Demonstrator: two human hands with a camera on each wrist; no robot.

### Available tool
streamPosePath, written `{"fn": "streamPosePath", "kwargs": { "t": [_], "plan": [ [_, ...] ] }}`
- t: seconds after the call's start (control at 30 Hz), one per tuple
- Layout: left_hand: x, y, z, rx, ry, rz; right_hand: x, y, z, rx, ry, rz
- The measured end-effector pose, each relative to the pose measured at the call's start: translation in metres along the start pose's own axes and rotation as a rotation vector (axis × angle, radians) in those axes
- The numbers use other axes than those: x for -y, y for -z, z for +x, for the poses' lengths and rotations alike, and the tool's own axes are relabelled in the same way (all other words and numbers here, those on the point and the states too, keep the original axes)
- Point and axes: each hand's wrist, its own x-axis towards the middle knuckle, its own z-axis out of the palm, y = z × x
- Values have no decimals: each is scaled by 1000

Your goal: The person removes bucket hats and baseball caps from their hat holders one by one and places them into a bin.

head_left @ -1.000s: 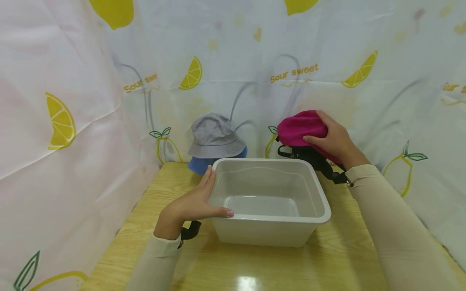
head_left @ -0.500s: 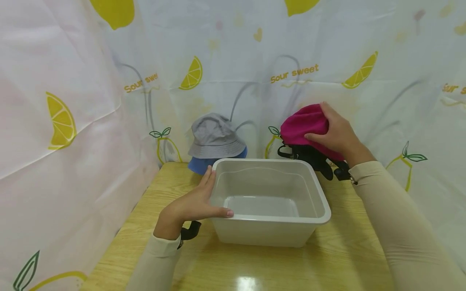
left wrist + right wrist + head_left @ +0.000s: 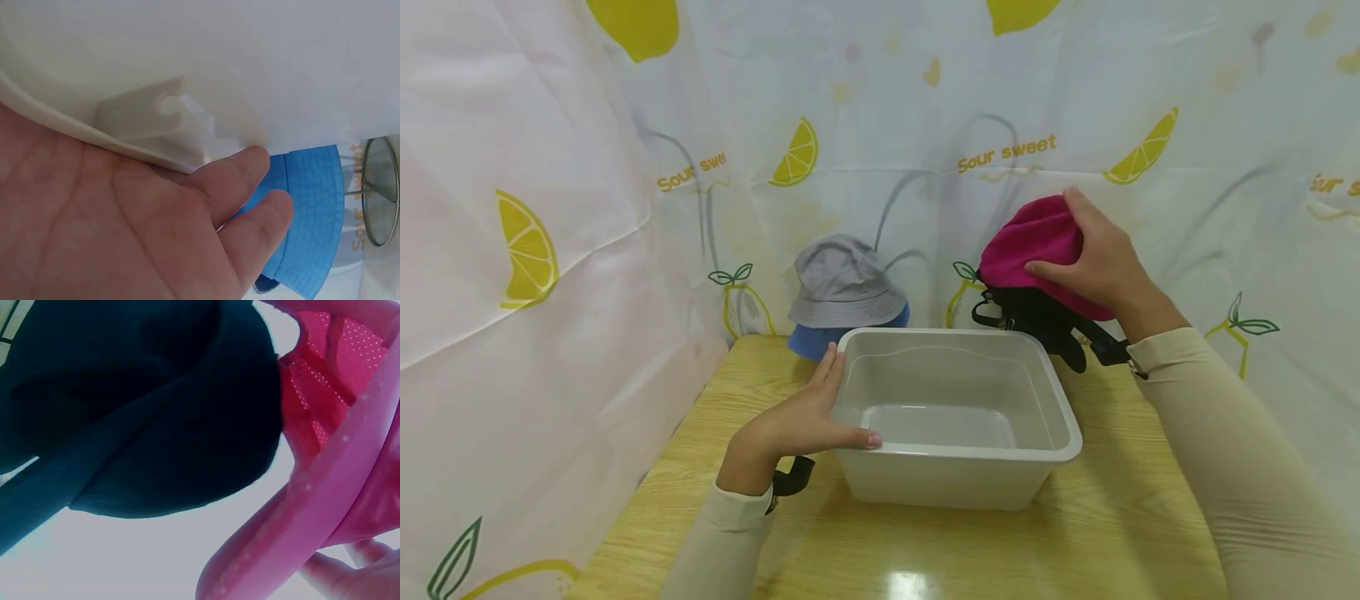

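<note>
Tub (image 3: pixel 940 483): my left hand (image 3: pixel 797 422) at nine o'clock, thumb and fingers spread, probably steadying it.
Pink cap (image 3: pixel 1026 250): tub's one o'clock, pinched by my right hand (image 3: pixel 1105 258), presumably against slipping.
Grey hat (image 3: pixel 841 279): eleven o'clock, atop blue hat (image 3: pixel 811 342).

The head camera looks forward and down; up close, the left wrist's shares the tub (image 3: pixel 955 480) with it, the right's the pink cap (image 3: pixel 1030 250).
</note>
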Motion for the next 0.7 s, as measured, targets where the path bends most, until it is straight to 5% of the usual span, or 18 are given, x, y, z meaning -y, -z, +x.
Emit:
{"fn": "streamPosePath", "kwargs": {
  "t": [0.7],
  "plan": [
    [-5,0,-3,-13,0,-14,45,14,-6,0,79,32]
  ]
}}
